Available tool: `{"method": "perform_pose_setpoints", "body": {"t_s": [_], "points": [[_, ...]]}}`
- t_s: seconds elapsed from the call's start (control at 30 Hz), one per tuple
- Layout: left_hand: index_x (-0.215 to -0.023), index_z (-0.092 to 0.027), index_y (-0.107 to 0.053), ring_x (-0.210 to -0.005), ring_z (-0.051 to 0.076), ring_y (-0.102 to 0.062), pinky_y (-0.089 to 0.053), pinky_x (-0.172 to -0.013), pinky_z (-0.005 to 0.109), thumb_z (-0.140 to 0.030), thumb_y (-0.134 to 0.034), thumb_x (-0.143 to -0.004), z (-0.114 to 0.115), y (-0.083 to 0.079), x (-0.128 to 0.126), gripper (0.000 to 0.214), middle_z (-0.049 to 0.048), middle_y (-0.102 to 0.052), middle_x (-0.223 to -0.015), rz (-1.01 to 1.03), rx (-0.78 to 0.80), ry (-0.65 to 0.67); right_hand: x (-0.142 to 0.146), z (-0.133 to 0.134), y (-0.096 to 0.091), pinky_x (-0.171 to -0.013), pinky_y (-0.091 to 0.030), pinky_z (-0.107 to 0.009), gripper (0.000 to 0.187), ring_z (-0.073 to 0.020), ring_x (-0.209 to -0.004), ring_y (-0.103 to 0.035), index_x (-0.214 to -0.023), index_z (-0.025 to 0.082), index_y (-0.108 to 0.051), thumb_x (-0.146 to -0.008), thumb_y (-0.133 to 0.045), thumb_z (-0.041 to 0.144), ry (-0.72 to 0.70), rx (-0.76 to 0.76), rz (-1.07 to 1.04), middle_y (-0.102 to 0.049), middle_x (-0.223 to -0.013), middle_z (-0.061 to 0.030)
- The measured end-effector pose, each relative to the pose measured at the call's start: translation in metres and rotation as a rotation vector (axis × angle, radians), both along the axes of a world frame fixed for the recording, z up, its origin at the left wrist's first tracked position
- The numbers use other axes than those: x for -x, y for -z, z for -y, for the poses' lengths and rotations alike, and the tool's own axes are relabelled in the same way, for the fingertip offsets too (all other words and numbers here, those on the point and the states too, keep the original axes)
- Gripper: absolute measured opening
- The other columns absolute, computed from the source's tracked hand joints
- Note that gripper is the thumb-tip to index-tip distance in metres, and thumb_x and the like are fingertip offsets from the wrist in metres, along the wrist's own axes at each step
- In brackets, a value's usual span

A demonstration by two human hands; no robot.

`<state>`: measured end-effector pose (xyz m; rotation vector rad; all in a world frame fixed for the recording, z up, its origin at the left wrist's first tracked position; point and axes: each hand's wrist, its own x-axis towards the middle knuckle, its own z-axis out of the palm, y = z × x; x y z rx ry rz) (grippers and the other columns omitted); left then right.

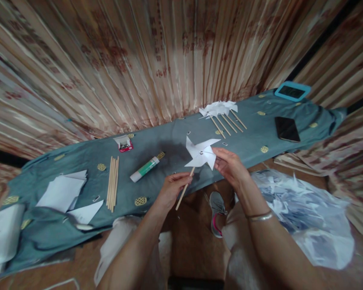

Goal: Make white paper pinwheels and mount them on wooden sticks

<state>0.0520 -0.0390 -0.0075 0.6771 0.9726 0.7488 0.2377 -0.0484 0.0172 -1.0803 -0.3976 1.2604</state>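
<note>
A white paper pinwheel (pixel 196 155) with a small metal pin at its centre is held up over the near edge of the cloth. My left hand (pixel 174 185) is closed round its wooden stick (pixel 183 193), just below the blades. At the right side, my right hand (pixel 228 163) pinches a blade between thumb and fingers. Beyond it, several more pinwheels (pixel 219 108) lie together with their sticks pointing towards me. A glue stick (pixel 145 169) with a green label lies left of my left hand, beside several loose wooden sticks (pixel 112 183).
On the green cloth (pixel 169 141) are a small red box (pixel 125 144) of metal bits, white paper sheets (pixel 63 189), a dark phone (pixel 287 129) and a blue-framed device (pixel 293 91). A clear bag (pixel 305 217) of paper scraps stands on the floor at right. Curtains hang behind.
</note>
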Motion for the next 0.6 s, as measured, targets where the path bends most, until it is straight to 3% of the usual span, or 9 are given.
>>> {"method": "perform_pose_setpoints", "body": {"t_s": [0.27,0.6], "points": [[-0.069,-0.015,-0.077,-0.058,0.01,-0.058,-0.045,-0.061,0.023,-0.031,-0.091,-0.036,-0.0001,-0.0024,-0.0004,0.04,0.0045,-0.072,-0.067,-0.016,-0.009,-0.015,0.0045,0.0041,-0.0039,-0.06,-0.053,-0.022,0.023,-0.0103,-0.058,-0.064,-0.071,0.02,-0.068,-0.057,-0.084,0.028,-0.041,0.011,0.014,-0.071,-0.064,0.0015],[-0.068,-0.016,-0.077,-0.057,0.009,-0.057,-0.045,-0.061,0.021,-0.033,-0.092,-0.034,-0.0004,-0.0017,-0.0011,0.041,0.0033,-0.071,-0.063,0.012,-0.002,-0.03,0.0073,0.0029,-0.0015,-0.058,-0.054,-0.018,0.022,-0.0097,-0.06,-0.065,-0.069,0.019,-0.07,-0.054,-0.085,0.024,-0.04,0.055,-0.014,-0.072,-0.066,0.0001]]}}
